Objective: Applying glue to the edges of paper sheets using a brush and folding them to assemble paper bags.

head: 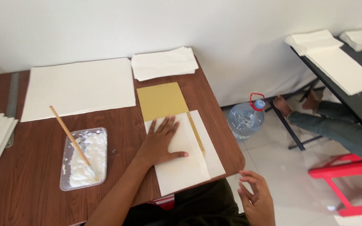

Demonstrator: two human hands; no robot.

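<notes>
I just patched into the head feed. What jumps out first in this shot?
The left hand lies flat on a folded white sheet at the wooden table's near right corner, over a gold card. Left of it, a clear tray of white paste holds a wooden-handled brush. The right hand hovers off the table edge.

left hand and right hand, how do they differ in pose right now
The left hand lies flat, palm down, on the folded white sheet; the right hand hangs off the table, touching nothing. The left's fingers are spread straight, the right's loosely curled. Both are bare and hold nothing.
</notes>
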